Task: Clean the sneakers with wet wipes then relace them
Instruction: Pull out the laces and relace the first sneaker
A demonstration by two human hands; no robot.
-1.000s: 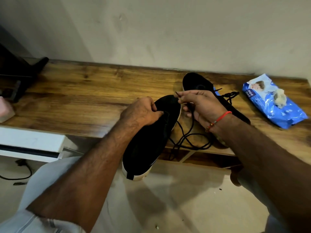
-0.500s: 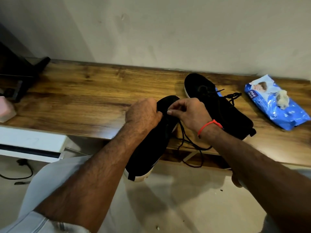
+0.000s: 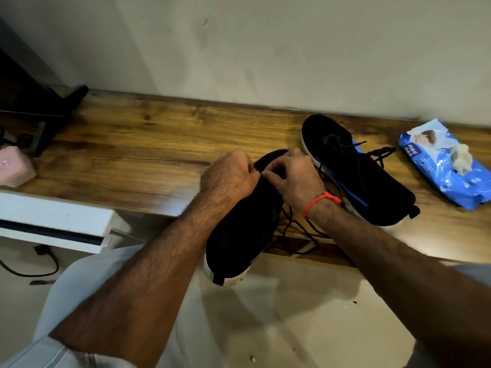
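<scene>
Two hands on one black sneaker point(image 3: 239, 235), toe on wooden shelf point(image 3: 132, 155) edge, heel hanging off toward you. Your left hand point(image 3: 228, 176) curls round its upper; your right hand point(image 3: 295, 176) pinches black lace point(image 3: 289, 227) near toe. Second sneaker point(image 3: 358, 171) lies on shelf just right, wipes pack point(image 3: 446, 166) beyond it.

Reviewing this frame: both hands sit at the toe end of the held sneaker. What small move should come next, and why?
Probably the right hand draws the lace through: both hands pinch at the sneaker, left hand steadying it, and slack lace hangs below the table edge.
</scene>
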